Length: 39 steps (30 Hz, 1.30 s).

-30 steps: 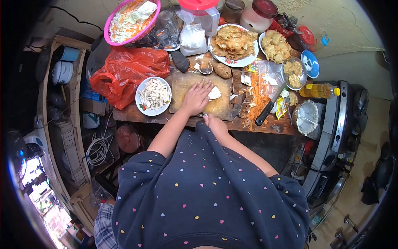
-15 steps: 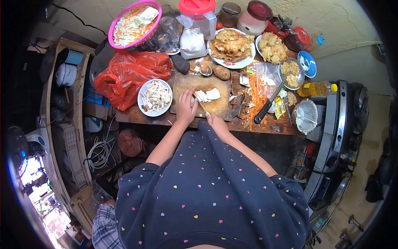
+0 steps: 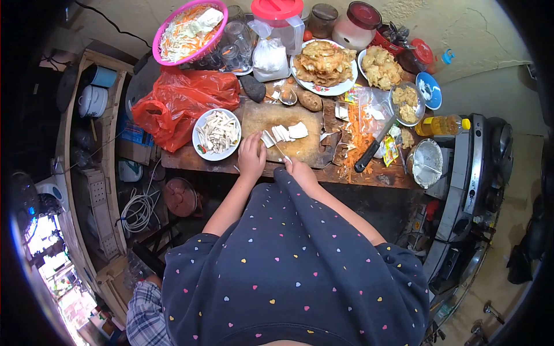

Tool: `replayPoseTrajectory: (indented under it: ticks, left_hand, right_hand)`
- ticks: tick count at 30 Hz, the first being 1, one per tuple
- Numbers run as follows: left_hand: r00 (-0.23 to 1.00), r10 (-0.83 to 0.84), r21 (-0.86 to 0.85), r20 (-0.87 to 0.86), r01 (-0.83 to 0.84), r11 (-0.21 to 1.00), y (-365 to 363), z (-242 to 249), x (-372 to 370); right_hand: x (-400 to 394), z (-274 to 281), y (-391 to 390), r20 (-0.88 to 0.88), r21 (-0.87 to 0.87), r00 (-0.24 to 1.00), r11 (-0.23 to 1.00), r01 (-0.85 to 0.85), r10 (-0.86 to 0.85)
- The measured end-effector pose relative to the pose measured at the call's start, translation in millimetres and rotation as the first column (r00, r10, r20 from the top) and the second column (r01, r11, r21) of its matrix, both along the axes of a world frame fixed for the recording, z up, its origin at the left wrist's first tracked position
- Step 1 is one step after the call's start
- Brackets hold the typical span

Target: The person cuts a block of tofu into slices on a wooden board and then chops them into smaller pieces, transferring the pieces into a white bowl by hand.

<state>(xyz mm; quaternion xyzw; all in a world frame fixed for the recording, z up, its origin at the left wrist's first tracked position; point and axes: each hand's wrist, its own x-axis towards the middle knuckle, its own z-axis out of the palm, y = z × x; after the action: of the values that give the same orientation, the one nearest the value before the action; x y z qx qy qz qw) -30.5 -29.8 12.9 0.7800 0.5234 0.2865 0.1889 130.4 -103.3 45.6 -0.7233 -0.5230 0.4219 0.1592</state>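
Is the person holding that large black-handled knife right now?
No, the large black-handled knife lies beside the orange shreds, apart from both the left hand and the right hand.

There are two hands at the front edge of the tabletop, and two knives: one in the right hand, one with black handle toward the right edge. I count one cutting board by the front edge. The plates with fried food are two along the back edge. By colour, there is one white bowl left of the board, one blue bowl near the back right corner, one pink basket near the back left corner. Also one red bag and one oil bottle. The white strips overlap too much for an exact count.
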Motion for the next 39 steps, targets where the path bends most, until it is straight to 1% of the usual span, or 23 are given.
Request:
replayPoseTrajectory:
  ticks: [3, 6, 9, 12, 15, 18, 21, 24, 27, 30, 33, 36, 37, 39]
  left_hand:
    - [1.000, 0.000, -0.039, -0.014, -0.001, 0.999, 1, 6, 3]
    - [0.998, -0.062, -0.028, -0.001, 0.062, 0.998, 12, 7, 10]
    - [0.975, -0.222, 0.000, 0.015, 0.222, 0.975, 32, 6, 24]
    - [0.927, -0.369, -0.018, -0.068, 0.369, 0.929, 50, 15, 45]
    - [0.864, -0.481, -0.088, -0.146, 0.473, 0.877, 61, 5, 51]
    - [0.836, -0.501, -0.109, -0.225, 0.489, 0.865, 65, 2, 52]
    - [0.831, -0.493, -0.090, -0.258, 0.487, 0.869, 66, -3, 55]
    - [0.841, -0.481, -0.096, -0.247, 0.473, 0.876, 65, -5, 56]
    - [0.834, -0.487, -0.102, -0.259, 0.478, 0.873, 65, -4, 56]
    - [0.854, -0.473, -0.115, -0.218, 0.459, 0.881, 62, -3, 54]
    - [0.941, -0.326, -0.038, -0.088, 0.324, 0.945, 56, -2, 47]
    - [0.980, -0.157, -0.036, 0.125, 0.162, 0.986, 44, 1, 24]
    - [0.991, -0.071, 0.006, 0.112, 0.070, 0.998, 37, 4, 19]
    - [0.996, -0.063, -0.022, 0.067, 0.065, 0.998, 26, 4, 7]
  right_hand:
    - [0, 2, 1, 0.004, -0.006, 1.000, 1.000, -0.003, 0.003]
    - [-2, -4, 2, 0.016, -0.002, 1.000, 1.000, -0.004, 0.004]
    - [-1, -7, 3, 0.015, -0.008, 1.000, 1.000, -0.016, 0.016]
    - [-1, -5, 4, 0.025, -0.019, 0.999, 1.000, -0.022, 0.023]
    - [0, -5, 7, -0.003, -0.072, 1.000, 0.997, -0.016, 0.016]
    - [-2, 0, 8, 0.031, -0.124, 1.000, 0.992, 0.007, -0.003]
    - [-2, -9, 10, 0.068, -0.133, 0.997, 0.990, 0.048, -0.039]
    - [-2, -14, 10, 0.093, -0.123, 0.995, 0.991, 0.045, -0.034]
    - [0, -15, 10, 0.103, -0.110, 0.995, 0.993, 0.028, -0.017]
    - [4, -15, 10, 0.093, -0.090, 0.995, 0.996, -0.017, 0.025]
    - [6, -15, 10, 0.100, -0.061, 0.991, 0.995, -0.080, 0.086]
    - [7, -8, 7, 0.100, -0.015, 0.992, 0.997, -0.082, 0.083]
    - [8, -5, 7, 0.111, -0.018, 0.989, 0.996, -0.091, 0.093]
    - [9, -1, 7, 0.137, -0.024, 0.984, 0.994, -0.110, 0.112]
